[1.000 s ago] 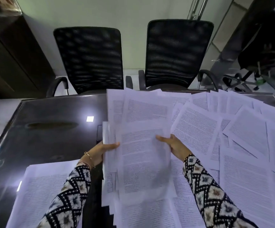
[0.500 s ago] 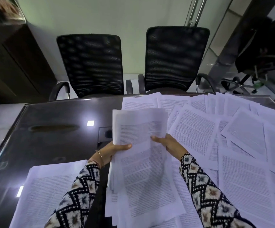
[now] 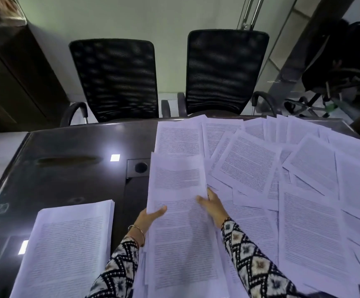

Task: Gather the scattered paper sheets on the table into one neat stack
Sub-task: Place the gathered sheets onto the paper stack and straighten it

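White paper bundle (image 3: 174, 179) gripped by left hand (image 3: 151, 217) and right hand (image 3: 212, 208); gathering underway; next likely calls for squaring onto neat stack (image 3: 67, 244).

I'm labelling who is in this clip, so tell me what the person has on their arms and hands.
Both arms wear long sleeves, the left sleeve and right sleeve alike: black and white zigzag bands with small tan flower-like motifs. A thin gold-coloured bangle circles the left wrist. The left hand and right hand are ungloved.

The bundle (image 3: 181, 229) hides fingers of the left hand (image 3: 148, 218); bottom edge crops the stack (image 3: 67, 248).
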Demonstrator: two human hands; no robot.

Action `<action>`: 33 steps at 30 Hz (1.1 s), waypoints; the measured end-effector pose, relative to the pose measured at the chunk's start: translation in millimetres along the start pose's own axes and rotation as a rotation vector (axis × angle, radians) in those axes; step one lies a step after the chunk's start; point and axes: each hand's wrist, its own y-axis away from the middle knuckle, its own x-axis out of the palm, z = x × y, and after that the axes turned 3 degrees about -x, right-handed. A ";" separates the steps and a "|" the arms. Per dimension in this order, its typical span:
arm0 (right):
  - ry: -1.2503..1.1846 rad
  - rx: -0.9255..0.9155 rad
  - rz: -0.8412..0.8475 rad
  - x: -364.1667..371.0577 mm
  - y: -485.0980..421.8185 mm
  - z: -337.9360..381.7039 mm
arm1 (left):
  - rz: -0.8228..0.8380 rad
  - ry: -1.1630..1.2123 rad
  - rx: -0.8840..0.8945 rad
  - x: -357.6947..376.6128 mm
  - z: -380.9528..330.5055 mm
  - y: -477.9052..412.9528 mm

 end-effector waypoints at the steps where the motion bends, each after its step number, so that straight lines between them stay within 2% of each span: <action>1: 0.027 0.001 -0.035 5.3 -0.8 -2.8 | -0.023 -0.022 0.005 0.9 1.3 0.7; 4: 0.128 0.040 -0.077 4.3 -4.3 18.9 | -0.090 0.008 0.045 -8.0 -6.7 -3.6; 8: 0.251 -0.022 -0.045 -26.2 -0.1 45.8 | -0.030 0.199 0.094 -26.0 -26.8 -3.8; 11: 0.123 0.030 0.026 -40.9 12.8 30.2 | -0.001 0.261 0.125 -32.0 -33.7 -6.1; 14: 0.062 0.122 0.106 -35.8 18.4 -2.1 | 0.036 0.217 0.080 -26.6 -21.6 -6.6; 18: 0.086 0.200 0.050 -18.5 21.9 -12.7 | 0.082 0.126 0.023 -11.0 -1.4 3.1; 22: 0.080 0.157 0.043 -23.4 19.2 1.3 | 0.060 0.128 0.054 -19.1 -4.9 3.8; 24: 0.087 0.116 -0.003 -27.5 17.2 7.9 | 0.143 0.146 0.082 -26.8 -11.7 6.3; 28: 0.082 0.106 0.033 -24.3 20.3 24.3 | 0.265 0.021 0.067 -29.5 -22.0 12.9; 31: 0.075 0.035 -0.028 -23.9 15.4 36.6 | 0.251 0.031 0.069 -31.9 -23.3 10.4; 33: 0.099 0.025 0.027 -19.6 14.6 44.3 | 0.241 0.013 0.075 -28.7 -25.2 12.4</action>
